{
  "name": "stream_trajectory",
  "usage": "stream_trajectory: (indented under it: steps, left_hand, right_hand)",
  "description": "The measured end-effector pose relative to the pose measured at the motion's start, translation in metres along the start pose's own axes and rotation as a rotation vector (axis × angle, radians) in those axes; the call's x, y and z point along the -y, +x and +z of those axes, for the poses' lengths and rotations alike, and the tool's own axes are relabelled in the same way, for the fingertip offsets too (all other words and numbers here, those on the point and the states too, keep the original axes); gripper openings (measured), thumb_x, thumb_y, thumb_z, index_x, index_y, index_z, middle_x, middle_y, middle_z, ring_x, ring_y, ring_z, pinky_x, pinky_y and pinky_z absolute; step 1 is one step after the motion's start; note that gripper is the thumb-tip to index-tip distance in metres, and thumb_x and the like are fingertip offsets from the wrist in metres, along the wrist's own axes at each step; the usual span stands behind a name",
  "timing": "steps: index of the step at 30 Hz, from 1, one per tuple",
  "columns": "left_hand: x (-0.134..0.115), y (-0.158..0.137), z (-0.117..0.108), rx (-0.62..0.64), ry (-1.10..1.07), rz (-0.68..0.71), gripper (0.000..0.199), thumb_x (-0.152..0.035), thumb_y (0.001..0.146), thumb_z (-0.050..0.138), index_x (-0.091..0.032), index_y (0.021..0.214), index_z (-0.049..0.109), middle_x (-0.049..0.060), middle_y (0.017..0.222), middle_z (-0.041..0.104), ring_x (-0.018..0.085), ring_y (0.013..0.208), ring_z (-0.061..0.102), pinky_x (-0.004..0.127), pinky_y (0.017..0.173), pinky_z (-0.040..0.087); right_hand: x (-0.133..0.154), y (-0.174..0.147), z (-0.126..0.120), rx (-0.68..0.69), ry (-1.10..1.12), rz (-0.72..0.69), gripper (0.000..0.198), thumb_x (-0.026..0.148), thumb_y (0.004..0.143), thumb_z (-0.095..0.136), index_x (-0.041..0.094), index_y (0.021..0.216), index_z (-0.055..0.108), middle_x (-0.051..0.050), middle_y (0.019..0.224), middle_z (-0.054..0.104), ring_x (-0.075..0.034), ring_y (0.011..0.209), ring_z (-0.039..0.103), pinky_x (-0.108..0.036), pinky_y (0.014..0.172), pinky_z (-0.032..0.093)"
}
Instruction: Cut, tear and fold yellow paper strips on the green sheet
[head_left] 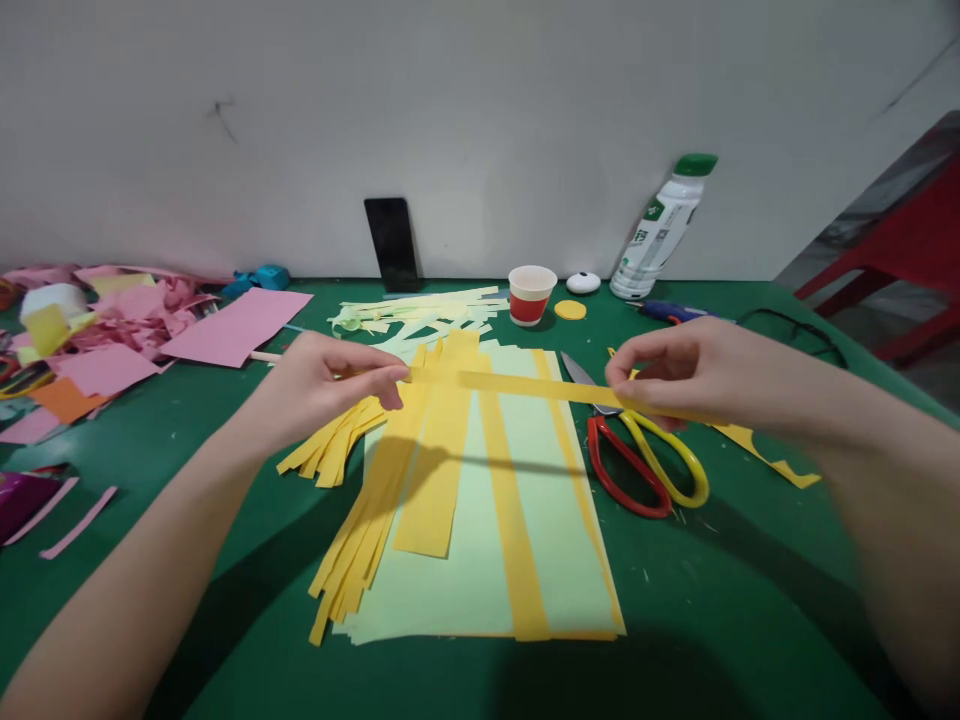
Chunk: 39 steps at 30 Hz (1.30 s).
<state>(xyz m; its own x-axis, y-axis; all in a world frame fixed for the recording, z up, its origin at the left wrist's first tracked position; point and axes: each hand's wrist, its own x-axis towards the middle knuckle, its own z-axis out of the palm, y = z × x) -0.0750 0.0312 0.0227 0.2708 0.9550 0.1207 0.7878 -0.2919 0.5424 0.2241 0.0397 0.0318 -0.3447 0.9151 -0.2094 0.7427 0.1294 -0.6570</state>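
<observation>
A narrow yellow paper strip (510, 384) is stretched level between my two hands, above the sheets. My left hand (330, 385) pinches its left end between thumb and fingers. Toward the other end, my right hand (675, 370) grips the strip, part of which runs on under the palm. Below lies a stack of pale green paper (562, 560) bearing a wider yellow piece (431, 500) and another yellow strip (514, 520). Bunched yellow strips (367, 530) overlap its left side. Scissors (637, 465) with red and yellow handles rest beneath my right hand, blades partly hidden.
Pink paper scraps (135, 320) pile up at the left. Along the wall stand a black phone (391, 245), a red and white paper cup (531, 297) and a leaning white bottle (664, 230). A blue glue gun (667, 311) with a black cord lies at the right.
</observation>
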Motion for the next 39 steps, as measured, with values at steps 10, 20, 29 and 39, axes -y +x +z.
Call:
stream_trajectory:
  steps: [10, 20, 29, 39]
  left_hand:
    - [0.018, 0.001, -0.015, -0.136, -0.306, 0.012, 0.015, -0.024, 0.074, 0.061, -0.018, 0.061, 0.064, -0.004, 0.054, 0.063, 0.011, 0.063, 0.058, 0.024, 0.069, 0.046]
    - [0.001, 0.001, -0.005, 0.161, -0.609, -0.003, 0.015, -0.015, 0.081, 0.05, -0.015, 0.066, 0.054, -0.005, 0.056, 0.062, 0.007, 0.056, 0.059, 0.022, 0.061, 0.044]
    - [0.003, -0.007, -0.002, 0.301, -0.796, 0.082, 0.017, -0.024, 0.079, 0.055, -0.016, 0.064, 0.056, -0.005, 0.053, 0.061, 0.009, 0.052, 0.059, 0.023, 0.055, 0.044]
    - [0.024, 0.005, -0.009, 0.155, -0.97, 0.077, 0.02, -0.027, 0.079, 0.053, -0.017, 0.062, 0.048, -0.011, 0.047, 0.056, 0.003, 0.047, 0.051, 0.018, 0.053, 0.04]
  right_hand:
    - [-0.034, -0.008, -0.04, -0.012, -0.019, 0.142, 0.024, 0.043, 0.073, 0.051, 0.021, 0.064, 0.056, 0.001, 0.049, 0.05, -0.01, 0.049, 0.045, -0.03, 0.056, 0.035]
    - [-0.003, 0.012, 0.019, -0.304, 0.008, -0.339, 0.03, 0.04, 0.075, 0.055, 0.021, 0.099, 0.056, -0.006, 0.105, 0.058, -0.019, 0.086, 0.056, -0.033, 0.073, 0.045]
    - [-0.005, 0.031, 0.06, 0.039, 0.06, -0.446, 0.037, 0.042, 0.078, 0.051, 0.02, 0.107, 0.053, -0.006, 0.11, 0.059, -0.019, 0.105, 0.051, -0.038, 0.092, 0.037]
    - [0.0, 0.026, 0.048, 0.394, 0.477, -0.317, 0.02, 0.033, 0.081, 0.05, 0.017, 0.077, 0.061, 0.0, 0.07, 0.062, -0.01, 0.066, 0.055, -0.024, 0.065, 0.043]
